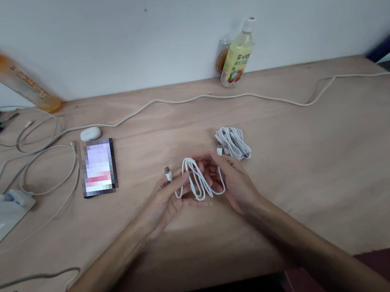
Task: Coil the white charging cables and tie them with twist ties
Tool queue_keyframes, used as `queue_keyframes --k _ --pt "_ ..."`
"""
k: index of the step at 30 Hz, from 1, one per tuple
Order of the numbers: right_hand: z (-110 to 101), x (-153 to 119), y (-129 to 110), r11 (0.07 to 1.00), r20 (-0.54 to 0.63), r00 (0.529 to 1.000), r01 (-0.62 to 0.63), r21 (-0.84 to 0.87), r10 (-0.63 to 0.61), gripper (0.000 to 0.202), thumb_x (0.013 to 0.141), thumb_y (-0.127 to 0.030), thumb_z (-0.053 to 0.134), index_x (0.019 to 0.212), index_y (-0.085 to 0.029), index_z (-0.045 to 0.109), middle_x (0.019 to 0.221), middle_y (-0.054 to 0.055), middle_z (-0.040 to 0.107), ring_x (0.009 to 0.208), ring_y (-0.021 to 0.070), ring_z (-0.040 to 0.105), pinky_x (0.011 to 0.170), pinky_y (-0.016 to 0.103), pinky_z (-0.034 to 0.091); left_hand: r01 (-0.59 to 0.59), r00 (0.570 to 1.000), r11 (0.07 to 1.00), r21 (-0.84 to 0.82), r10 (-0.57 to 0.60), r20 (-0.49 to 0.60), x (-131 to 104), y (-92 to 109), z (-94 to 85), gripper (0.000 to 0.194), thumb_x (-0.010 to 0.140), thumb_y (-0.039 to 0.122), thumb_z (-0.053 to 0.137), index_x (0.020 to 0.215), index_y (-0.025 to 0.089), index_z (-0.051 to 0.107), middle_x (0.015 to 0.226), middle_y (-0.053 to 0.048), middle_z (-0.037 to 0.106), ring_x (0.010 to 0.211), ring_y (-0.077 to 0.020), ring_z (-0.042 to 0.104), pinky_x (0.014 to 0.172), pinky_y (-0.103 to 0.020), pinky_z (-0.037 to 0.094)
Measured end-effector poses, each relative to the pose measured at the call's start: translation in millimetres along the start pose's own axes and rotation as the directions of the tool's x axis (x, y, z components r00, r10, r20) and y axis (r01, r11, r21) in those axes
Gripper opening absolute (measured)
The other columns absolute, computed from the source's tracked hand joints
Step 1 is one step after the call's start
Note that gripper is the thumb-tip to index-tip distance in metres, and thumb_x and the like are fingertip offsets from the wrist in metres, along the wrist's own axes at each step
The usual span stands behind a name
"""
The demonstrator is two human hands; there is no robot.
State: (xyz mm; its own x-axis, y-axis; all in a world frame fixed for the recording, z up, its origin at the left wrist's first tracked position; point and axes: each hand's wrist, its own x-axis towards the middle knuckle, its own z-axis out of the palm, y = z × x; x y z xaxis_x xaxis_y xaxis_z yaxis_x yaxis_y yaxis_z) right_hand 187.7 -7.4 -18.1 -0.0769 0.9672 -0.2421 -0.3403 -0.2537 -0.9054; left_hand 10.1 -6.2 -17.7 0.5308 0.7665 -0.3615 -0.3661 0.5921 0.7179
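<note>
A white USB cable (197, 180), looped into a loose coil, is held between my two hands above the table. My left hand (168, 200) grips the coil from the left, its thumb across the loops; a USB plug (168, 174) sticks up beside its fingers. On the coil's right side my right hand (234, 179) is curled round the cable, with another white connector (220, 150) by its fingertips. Some of the right fingers are hidden behind the loops. Just beyond that hand lies a bundle of coiled white cables (234, 143) on the table.
A phone (98, 168) and a white earbud case (90, 133) lie to the left. Further left are tangled cables and a white power strip (2, 216). An orange drink bottle (19, 81) and a yellow one (238, 57) stand by the wall. A long cable (210, 96) crosses the table (329, 170).
</note>
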Motion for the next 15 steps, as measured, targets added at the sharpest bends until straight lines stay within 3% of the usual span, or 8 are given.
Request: queue_keyframes --k 6,11,15 --pt "1.4 -2.4 -3.1 0.999 -0.031 0.999 -0.037 0.027 0.038 0.05 0.078 -0.07 0.082 0.086 -0.021 0.083 0.069 -0.001 0.057 0.053 0.0098 0.041 0.043 0.021 0.033 0.011 0.995 1.0 0.022 -0.014 0.1 0.0 -0.5 -1.5 0.042 0.096 0.042 0.084 0.13 0.019 0.078 0.114 -0.014 0.082 0.103 -0.0284 0.08 0.071 -0.031 0.068" --pt "1.3 -2.8 0.2 1.0 -0.051 0.999 -0.006 0.03 0.008 0.052 0.083 -0.072 0.077 0.105 -0.025 0.085 0.07 -0.003 0.054 0.054 0.0107 0.042 0.044 0.022 0.035 0.001 0.998 1.0 -0.012 0.0 0.056 0.6 -2.9 -1.7 0.04 0.099 0.04 0.081 0.132 0.019 0.076 0.11 -0.013 0.084 0.096 -0.0265 0.083 0.077 -0.035 0.069" --pt "0.0 -2.7 3.7 0.999 -0.057 0.998 0.034 -0.03 -0.036 0.045 0.091 -0.063 0.074 0.12 -0.029 0.082 0.069 -0.005 0.053 0.055 0.0112 0.042 0.047 0.023 0.036 -0.029 1.0 0.999 -0.024 0.029 0.009 3.3 -4.2 -2.7 0.041 0.099 0.041 0.08 0.135 0.019 0.075 0.113 -0.014 0.085 0.102 -0.0293 0.083 0.085 -0.04 0.069"
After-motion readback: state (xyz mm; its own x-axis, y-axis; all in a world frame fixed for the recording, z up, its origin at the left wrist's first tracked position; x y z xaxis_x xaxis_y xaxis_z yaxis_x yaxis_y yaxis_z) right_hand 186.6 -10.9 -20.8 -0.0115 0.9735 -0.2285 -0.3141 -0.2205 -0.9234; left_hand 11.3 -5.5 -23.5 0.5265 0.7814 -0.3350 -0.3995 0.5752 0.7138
